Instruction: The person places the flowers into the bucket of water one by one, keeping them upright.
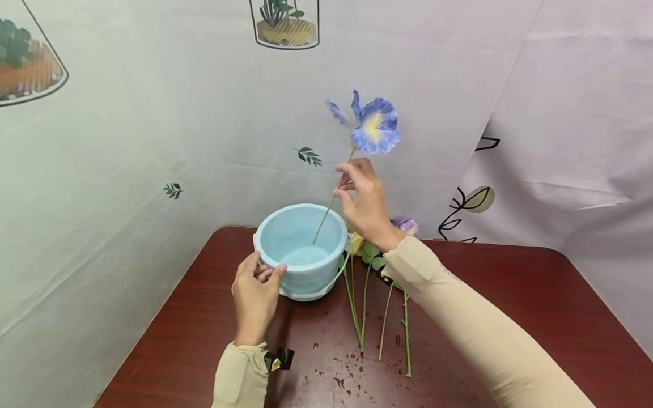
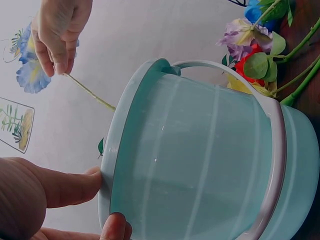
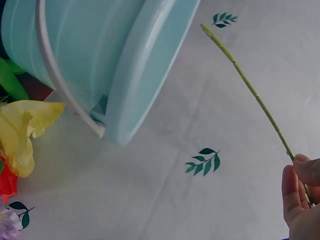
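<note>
A light blue bucket stands on the dark red table, its white handle folded down along the side. My left hand grips the near left rim, thumb and fingers on either side of it in the left wrist view. Above the bucket, my right hand pinches the green stem of a blue iris with a yellow centre. The bloom points up, and the stem slants down toward the bucket's opening. In the right wrist view the stem's lower end is apart from the rim.
Several flowers lie on the table right of the bucket, among them a yellow one, a red one and a purple one. Their stems point toward me. Water drops dot the tabletop. A printed cloth hangs behind.
</note>
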A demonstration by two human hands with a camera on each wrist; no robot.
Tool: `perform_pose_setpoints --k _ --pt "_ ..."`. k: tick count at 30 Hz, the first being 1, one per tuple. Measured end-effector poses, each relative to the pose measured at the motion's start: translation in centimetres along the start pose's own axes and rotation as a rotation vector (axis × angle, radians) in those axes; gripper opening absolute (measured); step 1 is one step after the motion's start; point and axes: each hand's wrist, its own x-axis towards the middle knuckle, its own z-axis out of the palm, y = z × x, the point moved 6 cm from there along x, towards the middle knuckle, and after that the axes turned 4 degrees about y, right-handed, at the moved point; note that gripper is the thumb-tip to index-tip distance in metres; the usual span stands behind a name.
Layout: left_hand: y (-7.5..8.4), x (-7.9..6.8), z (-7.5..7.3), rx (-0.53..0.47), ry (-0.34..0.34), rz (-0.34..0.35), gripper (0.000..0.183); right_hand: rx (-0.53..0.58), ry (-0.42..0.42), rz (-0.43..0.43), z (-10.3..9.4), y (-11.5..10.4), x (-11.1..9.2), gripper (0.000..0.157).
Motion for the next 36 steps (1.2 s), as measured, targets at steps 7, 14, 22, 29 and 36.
perform_pose_setpoints --k 7,14,22,29,36 --pt "0.0 0.1 0.0 0.001 0.001 -0.001 0.057 -0.006 -0.025 -0.003 0.6 0.5 -0.3 0.037" --pt "0.0 0.1 0.1 -0.011 0.002 0.001 0.058 -0.02 -0.063 0.003 1.0 0.9 -0.9 0.035" --pt "-0.1 0.0 0.1 -0.009 0.0 -0.003 0.058 -0.015 -0.112 0.005 1.6 1.2 -1.4 0.036" --pt "-0.2 0.1 0.1 -0.007 -0.005 -0.012 0.058 -0.002 -0.171 0.014 2.3 1.4 -2.0 0.031" --pt "-0.2 0.1 0.1 -0.007 -0.01 -0.019 0.058 -0.019 -0.227 0.047 2.9 1.6 -2.7 0.032"
